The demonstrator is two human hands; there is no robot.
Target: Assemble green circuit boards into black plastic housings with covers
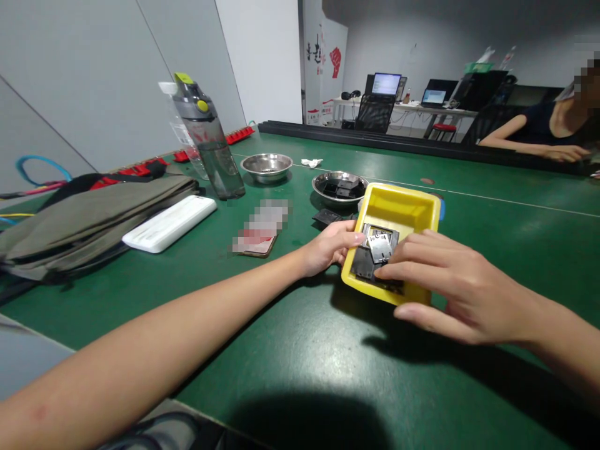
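Observation:
My left hand (330, 245) is closed on the left wall of a yellow plastic bin (434, 215), tilted toward me above the table. Inside the bin lie flat black plastic parts (363, 262) and a silver metal plate (379, 248) with small cut-outs. Over the bin's right side reaches my right hand (450, 281), its thumb held apart outside the near rim. Its fingertips are down among the parts and seem to touch a black one. I see nothing gripped in that hand, though some of its fingers are partly hidden.
Behind the bin stand a steel bowl (319, 191) of black parts and another steel bowl (267, 178). On the left are a phone (262, 245), a white power bank (171, 225), a drink bottle (218, 156) and a grey bag (94, 219). A person (539, 134) sits across the green table (290, 350).

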